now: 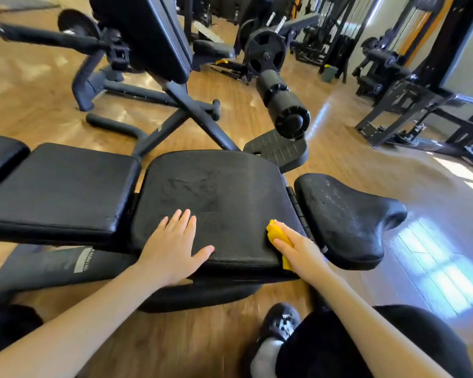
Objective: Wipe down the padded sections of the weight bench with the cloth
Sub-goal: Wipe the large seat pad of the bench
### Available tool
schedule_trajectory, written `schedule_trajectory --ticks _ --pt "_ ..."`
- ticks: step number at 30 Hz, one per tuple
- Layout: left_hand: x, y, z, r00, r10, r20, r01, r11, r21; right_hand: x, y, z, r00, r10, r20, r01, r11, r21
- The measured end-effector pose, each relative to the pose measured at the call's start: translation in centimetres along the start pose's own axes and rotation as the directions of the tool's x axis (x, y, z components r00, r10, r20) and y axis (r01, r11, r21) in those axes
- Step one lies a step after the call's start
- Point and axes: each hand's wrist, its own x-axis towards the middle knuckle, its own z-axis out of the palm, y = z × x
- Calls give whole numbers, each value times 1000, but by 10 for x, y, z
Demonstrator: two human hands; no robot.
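While the left hand [175,246] lies flat on the middle pad [216,203], fingers straight and slightly spread, thumb out toward the near edge, it likely braces the person and steadies the bench for the stroke. Right hand [298,249] presses a bunched yellow cloth [275,234] against the same pad's right near corner, fingers curled over the wad, a tail of cloth hanging off the pad edge below the palm. Placement at the corner suggests a stroke starting or ending at the pad's border.

Middle pad: black vinyl, broad, rounded corners, fine pebbled grain, dull smear marks across its centre, probably damp streaks or residue. Left pad [60,192]: rectangular, same vinyl, glossy highlight along the near edge. Right-hand seat pad [347,219]: saddle-shaped, narrowing to a rounded nose, speckled with pale dots, droplets or dust, cannot tell which. It looks unwiped, so probably next.

Floor [352,165]: polished wood planks, sunlit patches at right
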Motion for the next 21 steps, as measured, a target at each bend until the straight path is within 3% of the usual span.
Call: schedule_trajectory --ticks 6,11,15,21 --pt "-5 5 -5 1000 -22 -16 21 999 -42 38 9 -6 996 85 -4 -84 994 63" --pt "-1 8 -6 997 -75 4 75 994 -84 74 -1 -13 994 97 -39 -97 995 4" --pt "12 32 -8 985 -159 62 169 963 -209 78 2 -11 999 28 -25 -30 997 -66" --pt "52 96 -4 998 -64 -5 62 981 -185 36 20 -17 996 -83 22 84 993 -81"
